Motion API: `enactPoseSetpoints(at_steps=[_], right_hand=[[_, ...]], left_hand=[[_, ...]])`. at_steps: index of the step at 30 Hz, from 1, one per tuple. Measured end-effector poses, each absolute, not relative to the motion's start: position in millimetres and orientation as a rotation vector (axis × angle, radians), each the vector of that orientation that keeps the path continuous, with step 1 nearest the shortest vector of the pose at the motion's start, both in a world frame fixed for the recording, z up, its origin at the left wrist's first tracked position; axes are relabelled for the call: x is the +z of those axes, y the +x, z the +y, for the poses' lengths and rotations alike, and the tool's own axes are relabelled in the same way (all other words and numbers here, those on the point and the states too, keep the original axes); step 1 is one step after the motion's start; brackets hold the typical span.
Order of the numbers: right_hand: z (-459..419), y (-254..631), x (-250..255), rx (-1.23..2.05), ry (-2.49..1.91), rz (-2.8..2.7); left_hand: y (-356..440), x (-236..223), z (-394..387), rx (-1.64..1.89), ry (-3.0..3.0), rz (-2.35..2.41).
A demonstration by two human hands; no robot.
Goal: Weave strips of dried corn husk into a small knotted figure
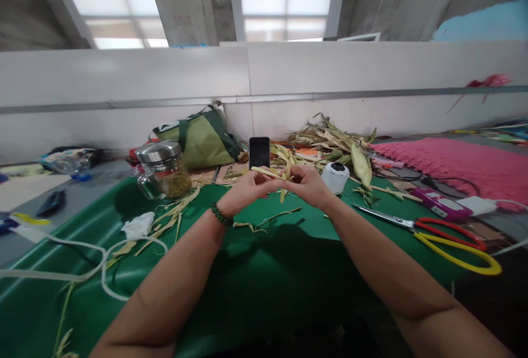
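Strips of pale yellow-green corn husk cross between my two hands, above the green sheet on the table. My left hand, with a dark green bead bracelet at the wrist, pinches the husk from the left. From the right, my right hand grips the same strips near where they cross. One strip end hangs below the fingers, and others stick up above them. Behind the hands a dark-screened phone stands upright. Loose husk scraps lie on the sheet beneath.
A pile of corn husks lies behind, right of the phone. Scissors with red and yellow handles lie right, near a white round device. A glass jug, green bag and white cable are left.
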State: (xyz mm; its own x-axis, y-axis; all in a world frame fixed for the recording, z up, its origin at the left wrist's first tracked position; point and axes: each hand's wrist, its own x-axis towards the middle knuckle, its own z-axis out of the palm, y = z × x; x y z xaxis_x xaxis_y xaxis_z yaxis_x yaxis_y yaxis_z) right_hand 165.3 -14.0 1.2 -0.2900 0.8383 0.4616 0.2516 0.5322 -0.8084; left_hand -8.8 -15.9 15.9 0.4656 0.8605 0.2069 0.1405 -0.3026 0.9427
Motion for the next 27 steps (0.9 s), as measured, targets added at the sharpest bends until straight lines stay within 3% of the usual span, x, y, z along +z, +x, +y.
enactPoseSetpoints(at_steps=[8,14,18,21,25,27], right_hand=[[-12.6,166.2,4.2,1.130,-0.807,-1.556],[-9.5,178.1,10.1,1.059,-0.868,-1.621],[-11.4,183.3,13.1,0.994,-0.924,-1.692],[-8.4,183.1,9.3,1.025,-0.938,-1.708],[-1.3,177.6,-2.1,1.110,-0.965,-1.719],[0.7,174.2,-7.5,1.120,-0.955,-1.746]], left_hand=[[-11.6,18.2,-15.6,1.116,1.956,0.893],[-21.1,27.7,-17.8,1.145,1.911,0.964],[-31.9,34.2,-15.0,0.987,1.979,1.087],[-34.3,32.2,-11.8,0.932,2.194,1.265],[-24.7,23.7,-18.3,1.137,2.533,1.573],[-17.1,20.0,-27.1,1.017,2.717,1.573]])
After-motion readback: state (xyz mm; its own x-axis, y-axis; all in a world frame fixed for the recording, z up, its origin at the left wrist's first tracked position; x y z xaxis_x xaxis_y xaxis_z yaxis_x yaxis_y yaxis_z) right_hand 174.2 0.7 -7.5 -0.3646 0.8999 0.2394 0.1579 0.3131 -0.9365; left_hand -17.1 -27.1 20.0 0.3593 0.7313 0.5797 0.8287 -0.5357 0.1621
